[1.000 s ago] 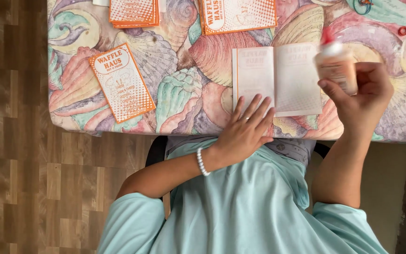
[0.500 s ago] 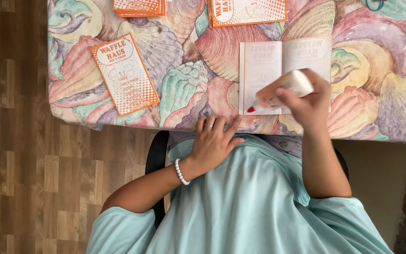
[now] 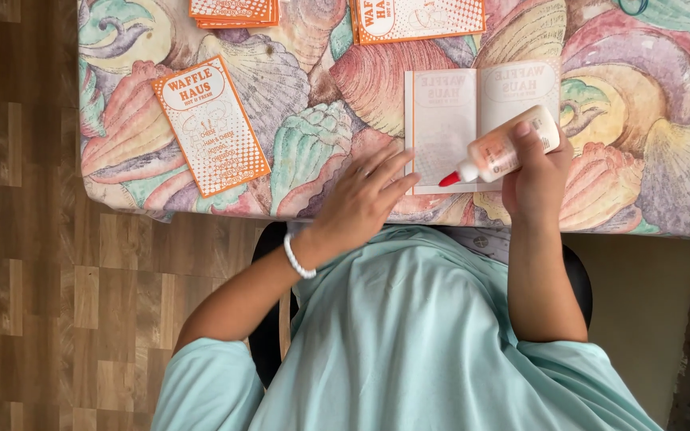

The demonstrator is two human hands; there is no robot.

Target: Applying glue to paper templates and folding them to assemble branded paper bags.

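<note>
Head view, looking straight down over a seated lap.

Right hand [image 3: 535,177]: fingers wrapped tight around a glue bottle [image 3: 509,148], pale body, red tip [image 3: 447,180]. Bottle tilted, long axis slanting from the fist down and leftward, tip lowest and farthest from the palm. Tip over the lower left corner of an open white sheet [image 3: 481,112]; touching the paper or just above it, hard to tell from this angle.

Open white sheet: unfolded, faint orange print showing through, flat on the table [image 3: 664,160] just beyond the right hand's knuckles, long axis running left to right, centre fold running away from the body. Right hand nearer to it than the left.

Left hand [image 3: 361,199]: fingers spread and slightly apart, holding nothing, palm down on the table edge, fingertips just beside the sheet's lower left corner and near the red tip. White bead bracelet [image 3: 297,257] at the wrist.

Further left of the left hand: single orange-and-white printed card [image 3: 211,125], lying tilted, well apart from both hands.

Beyond both hands, at the far table edge: stack of orange cards [image 3: 233,11] and a larger orange leaflet [image 3: 417,19], partly cut off.

Table cover: shell pattern in pink, green and purple. Below: mint green shirt [image 3: 417,335], wood floor [image 3: 25,239].
</note>
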